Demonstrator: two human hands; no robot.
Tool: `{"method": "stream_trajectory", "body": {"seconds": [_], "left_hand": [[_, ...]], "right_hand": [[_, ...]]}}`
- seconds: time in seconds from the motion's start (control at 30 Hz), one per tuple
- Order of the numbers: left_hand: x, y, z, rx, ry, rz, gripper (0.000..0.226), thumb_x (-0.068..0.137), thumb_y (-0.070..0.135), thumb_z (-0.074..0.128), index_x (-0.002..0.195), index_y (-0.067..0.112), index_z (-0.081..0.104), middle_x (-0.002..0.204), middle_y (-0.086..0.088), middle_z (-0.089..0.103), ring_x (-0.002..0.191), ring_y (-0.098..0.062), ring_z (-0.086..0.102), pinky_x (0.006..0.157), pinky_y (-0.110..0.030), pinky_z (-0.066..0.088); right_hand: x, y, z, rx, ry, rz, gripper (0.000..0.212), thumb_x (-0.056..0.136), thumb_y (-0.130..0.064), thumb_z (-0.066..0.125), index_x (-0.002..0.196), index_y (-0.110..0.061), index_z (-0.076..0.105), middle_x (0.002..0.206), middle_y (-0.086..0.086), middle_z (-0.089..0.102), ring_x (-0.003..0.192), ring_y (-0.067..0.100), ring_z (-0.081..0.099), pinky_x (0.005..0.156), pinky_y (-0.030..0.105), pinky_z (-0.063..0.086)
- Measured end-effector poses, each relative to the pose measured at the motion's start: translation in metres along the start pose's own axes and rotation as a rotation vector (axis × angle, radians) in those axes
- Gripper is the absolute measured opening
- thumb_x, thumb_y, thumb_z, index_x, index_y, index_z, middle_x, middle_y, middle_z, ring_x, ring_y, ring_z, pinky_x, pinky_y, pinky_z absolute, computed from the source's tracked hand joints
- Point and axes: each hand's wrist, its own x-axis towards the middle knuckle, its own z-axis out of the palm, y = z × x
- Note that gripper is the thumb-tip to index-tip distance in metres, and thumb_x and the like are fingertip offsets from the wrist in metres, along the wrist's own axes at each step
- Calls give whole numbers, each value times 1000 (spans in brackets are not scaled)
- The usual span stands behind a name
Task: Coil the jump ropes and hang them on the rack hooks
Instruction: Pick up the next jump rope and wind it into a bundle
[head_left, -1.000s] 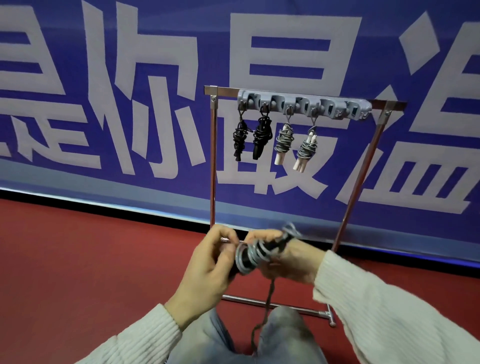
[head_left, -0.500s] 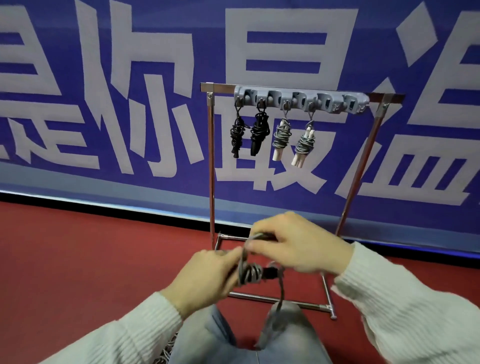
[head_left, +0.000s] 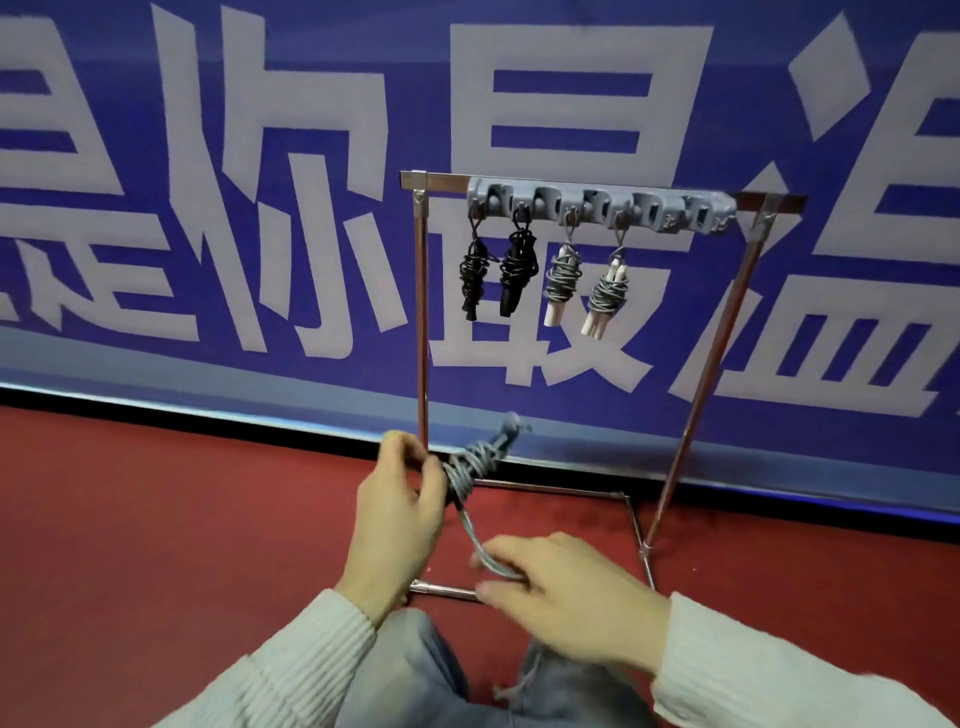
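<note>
Winding: the grey rope (head_left: 475, 465) is mid-coil, its bundle gripped in the left hand (head_left: 397, 512), fingers curled round the lower end so the wrapped part points up and away.
Change: half a second back the right hand (head_left: 566, 587) was above the bundle, laying a turn over it; now it has dropped below and to the right of the left hand, well under the bundle.
Right hand now: fingers loosely bent, the free strand running through them; blurred, so how firmly it pinches is hard to tell, but it does hold the strand.
Strand: one taut line from the bundle down to the right hand, then slack falling toward the lap.
Meaning: I'd judge another loop is being drawn round; some loose tail is left, so coiling is not finished.
Rack (head_left: 422, 322): beyond both hands, four coiled ropes (head_left: 563, 280) already hung; hooks (head_left: 698, 210) toward the right look free.
</note>
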Motion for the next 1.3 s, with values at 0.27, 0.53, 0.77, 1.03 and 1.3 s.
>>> {"method": "stream_trajectory", "body": {"seconds": [0.27, 0.53, 0.77, 1.03, 1.3], "left_hand": [[-29, 17, -14, 111, -538, 392, 40, 86, 11, 45, 108, 44, 36, 74, 1, 65, 60, -25, 54, 54, -35, 38], [-28, 51, -14, -594, -319, -15, 19, 78, -9, 40, 88, 6, 44, 76, -3, 53, 59, -15, 46, 53, -25, 42], [18, 17, -16, -410, 103, -305, 28, 88, -5, 38, 83, 22, 40, 65, -3, 48, 50, -20, 40, 44, -26, 32], [-29, 17, -12, 131, -615, 310, 33, 86, 12, 46, 91, 39, 28, 69, 3, 53, 60, -21, 45, 57, -39, 36], [-22, 30, -14, -542, -472, 48, 32, 73, -9, 38, 80, 22, 35, 78, -3, 48, 65, -19, 34, 60, -28, 32]], "right_hand": [[27, 12, -60, 515, -45, -41, 29, 75, -18, 88, 83, -21, 61, 68, -2, 61, 60, 9, 54, 61, 29, 45], [26, 49, -13, 1285, -439, 286, 40, 69, -46, 86, 92, -17, 71, 61, -3, 54, 40, 2, 35, 38, 15, 25], [-5, 13, 5, 376, -161, 145, 33, 104, -45, 45, 103, -20, 67, 65, -2, 59, 55, 11, 57, 59, 30, 48], [20, -4, -68, 112, 1, -18, 22, 81, -33, 80, 87, -25, 61, 63, -6, 57, 57, 9, 50, 59, 32, 44], [32, 53, -13, 1130, -387, 281, 22, 71, -23, 88, 89, -20, 76, 79, -6, 71, 58, 4, 62, 54, 15, 51]]}}
